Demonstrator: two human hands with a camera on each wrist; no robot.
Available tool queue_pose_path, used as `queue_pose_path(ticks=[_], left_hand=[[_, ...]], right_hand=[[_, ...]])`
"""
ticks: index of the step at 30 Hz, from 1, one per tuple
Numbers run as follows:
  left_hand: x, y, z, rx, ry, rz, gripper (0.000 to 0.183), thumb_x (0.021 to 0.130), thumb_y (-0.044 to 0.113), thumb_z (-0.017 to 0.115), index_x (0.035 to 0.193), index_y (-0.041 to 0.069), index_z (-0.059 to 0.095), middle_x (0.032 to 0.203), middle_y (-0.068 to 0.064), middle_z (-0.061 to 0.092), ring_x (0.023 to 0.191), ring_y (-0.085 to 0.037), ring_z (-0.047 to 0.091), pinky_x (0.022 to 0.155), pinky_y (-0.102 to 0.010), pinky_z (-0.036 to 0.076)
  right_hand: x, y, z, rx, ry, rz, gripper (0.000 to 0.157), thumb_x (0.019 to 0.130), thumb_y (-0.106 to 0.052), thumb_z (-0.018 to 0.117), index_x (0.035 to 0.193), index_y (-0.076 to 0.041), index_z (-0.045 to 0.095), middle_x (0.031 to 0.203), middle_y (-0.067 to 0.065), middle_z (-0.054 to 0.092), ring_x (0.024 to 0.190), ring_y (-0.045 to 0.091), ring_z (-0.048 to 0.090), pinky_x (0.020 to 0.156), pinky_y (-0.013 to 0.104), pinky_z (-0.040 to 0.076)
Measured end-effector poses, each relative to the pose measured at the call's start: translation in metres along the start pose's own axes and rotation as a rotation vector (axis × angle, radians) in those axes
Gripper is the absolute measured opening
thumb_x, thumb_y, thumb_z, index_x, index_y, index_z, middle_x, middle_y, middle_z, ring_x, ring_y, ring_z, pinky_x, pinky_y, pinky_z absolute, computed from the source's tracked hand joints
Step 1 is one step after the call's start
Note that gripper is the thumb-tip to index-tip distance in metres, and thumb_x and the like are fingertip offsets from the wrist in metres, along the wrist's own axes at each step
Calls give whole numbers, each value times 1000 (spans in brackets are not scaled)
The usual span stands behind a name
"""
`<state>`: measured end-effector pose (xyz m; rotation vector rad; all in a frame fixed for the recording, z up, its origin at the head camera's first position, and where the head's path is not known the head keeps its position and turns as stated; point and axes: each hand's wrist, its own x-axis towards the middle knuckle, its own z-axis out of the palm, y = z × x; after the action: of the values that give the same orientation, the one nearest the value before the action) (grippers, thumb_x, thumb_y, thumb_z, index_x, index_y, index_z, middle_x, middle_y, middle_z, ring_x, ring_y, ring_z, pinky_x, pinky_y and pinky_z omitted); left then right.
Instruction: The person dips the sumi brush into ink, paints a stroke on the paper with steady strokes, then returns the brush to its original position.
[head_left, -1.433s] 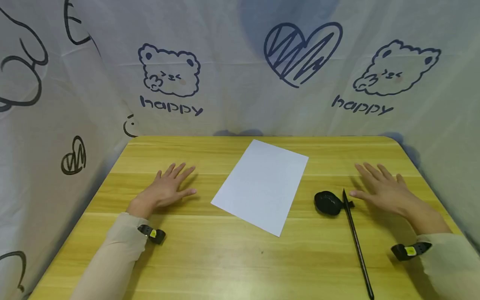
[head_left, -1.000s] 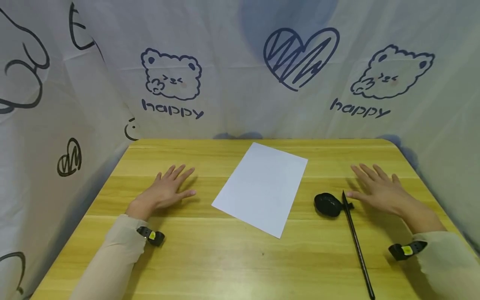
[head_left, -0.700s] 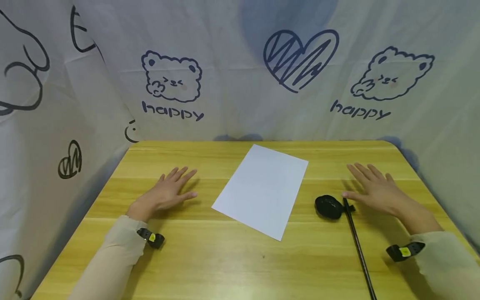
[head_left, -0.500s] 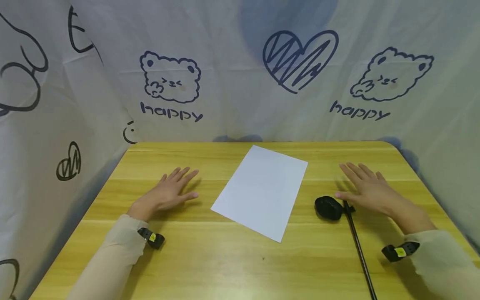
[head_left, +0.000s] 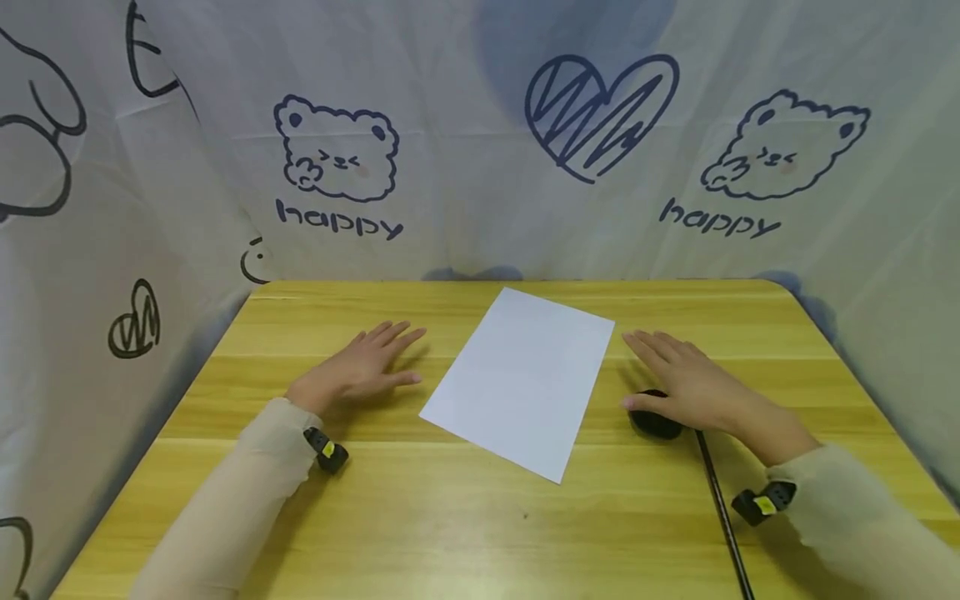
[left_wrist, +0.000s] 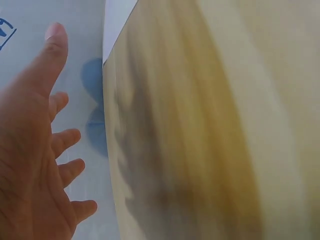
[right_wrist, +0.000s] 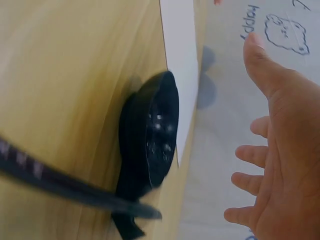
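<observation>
A white sheet of paper [head_left: 521, 383] lies askew on the wooden table [head_left: 420, 517]. My left hand [head_left: 363, 365] is held over the table just left of it, fingers spread, holding nothing. My right hand [head_left: 693, 387], also with straight fingers and thumb apart, hovers above a small black dish [head_left: 654, 425] and partly hides it in the head view. Glossy inside, the dish [right_wrist: 162, 132] shows more fully in the right wrist view. A long thin black brush [head_left: 722, 512] with a pointed end lies across the dish's stubby side piece, its tip hidden under my right hand in the head view.
Behind and beside the table hangs a pale cloth [head_left: 465, 200] with drawn hearts, bears and lettering. Each wrist wears a small black camera on a strap, the left camera [head_left: 327, 452] and the right camera [head_left: 763, 502]. Bare wood shows in front of the paper.
Both hands have moved inward toward the paper, the right one farther, passing from beside the brush to over the black dish. Paper, dish and brush stay put.
</observation>
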<state>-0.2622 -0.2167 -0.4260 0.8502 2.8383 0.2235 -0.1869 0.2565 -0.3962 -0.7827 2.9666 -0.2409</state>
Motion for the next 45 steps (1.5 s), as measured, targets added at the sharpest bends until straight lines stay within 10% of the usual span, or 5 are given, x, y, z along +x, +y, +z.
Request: queue_pose_path(ticks=[22, 45], left_hand=[[48, 33, 1, 59, -69, 151, 90, 75, 76, 30, 145, 23, 8, 149, 5, 7, 135, -24, 2, 105, -50, 5], [55, 62, 11, 132, -277, 131, 95, 69, 78, 38, 144, 27, 9, 148, 9, 4, 134, -17, 8, 106, -40, 14]], right_hand=[[38, -52, 19, -131, -139, -97, 90, 77, -74, 30, 144, -17, 16, 147, 7, 18, 133, 26, 13, 100, 59, 13], [50, -83, 46, -143, -246, -182, 89, 79, -70, 32, 143, -10, 18, 147, 13, 14, 133, 30, 13, 102, 41, 25]])
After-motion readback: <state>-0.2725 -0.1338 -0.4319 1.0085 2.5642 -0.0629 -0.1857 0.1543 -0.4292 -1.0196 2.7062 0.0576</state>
